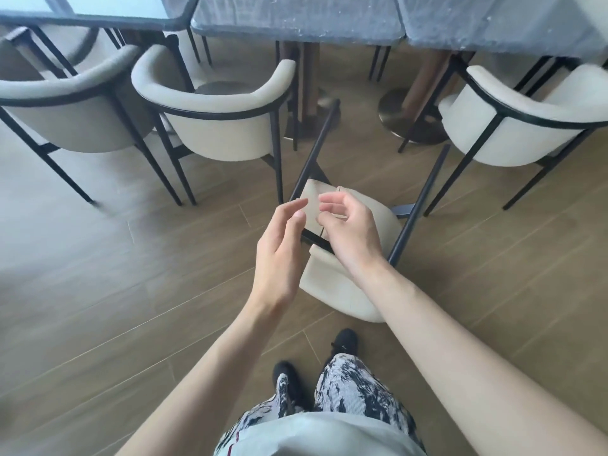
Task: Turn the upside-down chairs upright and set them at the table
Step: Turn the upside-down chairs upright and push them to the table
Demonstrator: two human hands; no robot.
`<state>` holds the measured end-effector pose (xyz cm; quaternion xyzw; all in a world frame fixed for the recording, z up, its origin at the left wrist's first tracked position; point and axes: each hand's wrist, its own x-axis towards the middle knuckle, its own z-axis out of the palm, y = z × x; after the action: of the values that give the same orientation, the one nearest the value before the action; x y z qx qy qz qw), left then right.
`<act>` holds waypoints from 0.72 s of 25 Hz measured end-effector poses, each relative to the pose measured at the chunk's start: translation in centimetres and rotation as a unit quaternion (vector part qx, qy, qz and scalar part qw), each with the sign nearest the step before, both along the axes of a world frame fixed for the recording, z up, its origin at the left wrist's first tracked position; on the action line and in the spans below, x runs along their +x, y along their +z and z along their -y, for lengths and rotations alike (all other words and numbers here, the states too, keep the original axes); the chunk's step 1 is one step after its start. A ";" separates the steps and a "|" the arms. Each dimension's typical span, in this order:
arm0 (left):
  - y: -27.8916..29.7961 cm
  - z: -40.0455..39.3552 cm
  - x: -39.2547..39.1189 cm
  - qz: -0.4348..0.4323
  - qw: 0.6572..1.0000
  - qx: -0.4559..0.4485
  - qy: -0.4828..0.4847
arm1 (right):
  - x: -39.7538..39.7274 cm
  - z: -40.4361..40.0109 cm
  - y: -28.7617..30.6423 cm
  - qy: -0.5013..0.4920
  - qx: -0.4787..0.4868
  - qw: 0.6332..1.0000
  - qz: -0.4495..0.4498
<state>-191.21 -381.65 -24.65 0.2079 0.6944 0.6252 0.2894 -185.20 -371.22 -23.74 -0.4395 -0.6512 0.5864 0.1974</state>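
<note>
A cream chair with black metal legs (342, 287) lies upside down on the wooden floor in front of me, its legs pointing up toward the table (296, 21). My left hand (279, 255) hovers over the chair's black frame bar with fingers relaxed and straight, holding nothing. My right hand (348, 228) hangs just above the underside of the seat, fingers loosely curled, gripping nothing. Both hands are close together, and whether they touch the chair I cannot tell.
Two upright cream chairs (214, 103) (65, 110) stand at the table to the left, another upright chair (526, 120) to the right. A gap lies between them by the table's round metal base (404, 120). My feet (345, 343) stand just behind the overturned chair.
</note>
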 end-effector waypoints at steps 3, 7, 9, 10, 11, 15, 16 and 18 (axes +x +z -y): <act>-1.2 -2.0 0.5 0.008 0.999 -0.025 -0.025 | 1.4 -2.6 -2.1 -0.019 -0.025 0.999 0.020; -2.6 -5.3 1.4 0.001 0.997 -0.047 -0.064 | 4.3 -6.1 -5.0 -0.045 -0.039 0.995 0.075; -3.7 -7.9 1.3 -0.018 0.994 -0.073 -0.079 | 5.2 -8.4 -6.3 -0.049 -0.050 0.993 0.095; -4.2 -9.2 1.2 -0.028 0.993 -0.085 -0.083 | 5.5 -9.5 -6.9 -0.046 -0.056 0.992 0.102; -4.8 -10.5 1.2 -0.037 0.991 -0.093 -0.083 | 5.8 -10.6 -7.5 -0.039 -0.058 0.992 0.109; -8.0 -14.6 0.8 -0.078 0.986 -0.122 -0.083 | 5.7 -14.1 -10.6 0.004 -0.062 0.988 0.140; -8.9 -15.4 0.5 -0.093 0.983 -0.133 -0.087 | 5.5 -14.8 -11.6 0.016 -0.060 0.986 0.152; -10.8 -16.9 0.0 -0.112 0.976 -0.160 -0.096 | 4.9 -15.8 -13.8 0.042 -0.050 0.980 0.189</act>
<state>-191.16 -364.76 -35.40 0.2934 0.7904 0.4478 0.2977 -180.31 -355.40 -37.53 -0.5239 -0.6645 0.5325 0.0231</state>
